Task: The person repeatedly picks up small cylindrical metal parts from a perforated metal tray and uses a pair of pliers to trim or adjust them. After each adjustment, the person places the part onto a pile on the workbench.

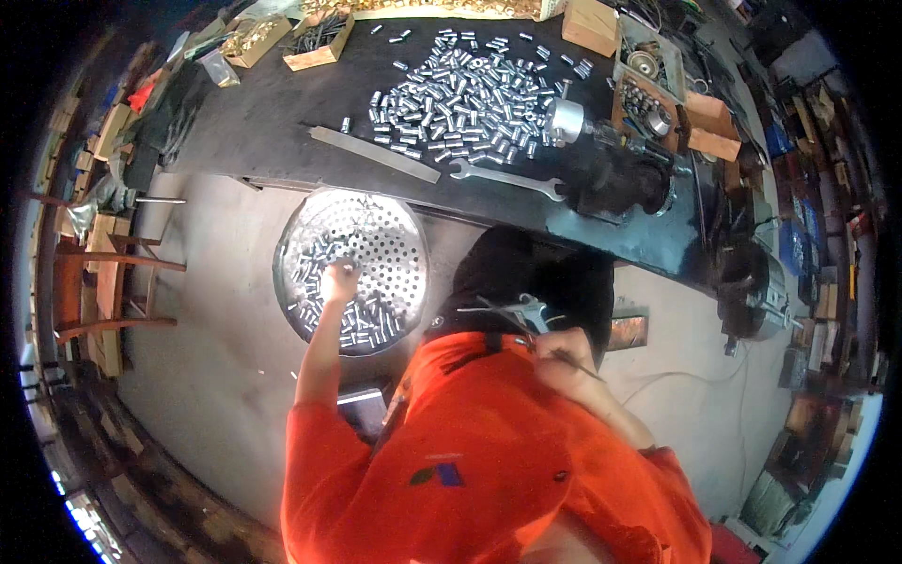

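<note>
My left hand [340,280] is over a round perforated metal tray [399,254], its fingers closed among small shiny metal cylinders [371,324]. What the fingers hold, if anything, is too small to tell. Close to my waist, my right hand [567,365] is curled closed. A grey pistol-shaped tool [532,314] with a thin spout pointing left rises from it, looking like an air blow gun. Part of its grip is hidden by the hand. On the dark workbench [254,122] beyond lies a large heap of similar metal cylinders [460,99].
A flat steel bar [376,154] and an open-end wrench [507,177] lie along the bench's near edge. Right of the heap stands a dark machine [620,183] with a metal chuck [566,122]. Boxes of parts [319,42] line the back. A wooden chair [108,291] stands left.
</note>
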Demonstrator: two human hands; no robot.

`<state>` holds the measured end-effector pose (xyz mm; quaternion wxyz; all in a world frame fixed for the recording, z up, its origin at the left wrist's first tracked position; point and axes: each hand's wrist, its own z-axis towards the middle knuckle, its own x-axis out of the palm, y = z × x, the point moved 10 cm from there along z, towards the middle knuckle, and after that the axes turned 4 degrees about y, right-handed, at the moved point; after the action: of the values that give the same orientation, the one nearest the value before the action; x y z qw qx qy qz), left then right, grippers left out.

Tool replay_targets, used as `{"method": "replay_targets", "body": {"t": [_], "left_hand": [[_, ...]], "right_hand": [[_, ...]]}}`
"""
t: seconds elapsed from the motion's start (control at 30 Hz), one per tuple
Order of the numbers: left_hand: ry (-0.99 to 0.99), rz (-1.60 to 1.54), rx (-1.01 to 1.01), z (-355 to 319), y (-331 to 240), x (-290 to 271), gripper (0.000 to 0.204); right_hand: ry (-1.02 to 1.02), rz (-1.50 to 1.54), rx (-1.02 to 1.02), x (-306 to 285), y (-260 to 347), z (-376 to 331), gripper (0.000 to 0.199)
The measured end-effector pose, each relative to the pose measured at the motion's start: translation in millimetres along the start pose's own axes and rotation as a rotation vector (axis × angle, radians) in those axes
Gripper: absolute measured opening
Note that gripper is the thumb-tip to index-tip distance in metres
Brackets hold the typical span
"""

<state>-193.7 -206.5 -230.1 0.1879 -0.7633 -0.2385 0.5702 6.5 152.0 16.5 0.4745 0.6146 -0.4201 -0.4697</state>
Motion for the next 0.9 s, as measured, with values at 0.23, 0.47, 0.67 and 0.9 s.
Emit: {"method": "replay_targets", "body": {"t": [0.23, 0.47, 0.67, 0.9], "left_hand": [[0.335, -0.412, 0.313, -71, -169, 7, 0.020], [0.748, -1.376, 0.100, -128, -258, 33, 0.020], [0.922, -1.528, 0.003, -157, -282, 46, 0.026], [0.701, -0.976, 0.183, -169, -307, 28, 0.033]], "right_hand": [[0.002, -0.073, -0.011, -6, -3, 7, 0.018], [-0.014, -0.029, -0.110, -17, 12, 18, 0.020], [-0.030, -0.065, -0.195, -21, 21, 24, 0.020], [-0.036, -0.009, -0.202, -12, 13, 20, 0.012]]}}
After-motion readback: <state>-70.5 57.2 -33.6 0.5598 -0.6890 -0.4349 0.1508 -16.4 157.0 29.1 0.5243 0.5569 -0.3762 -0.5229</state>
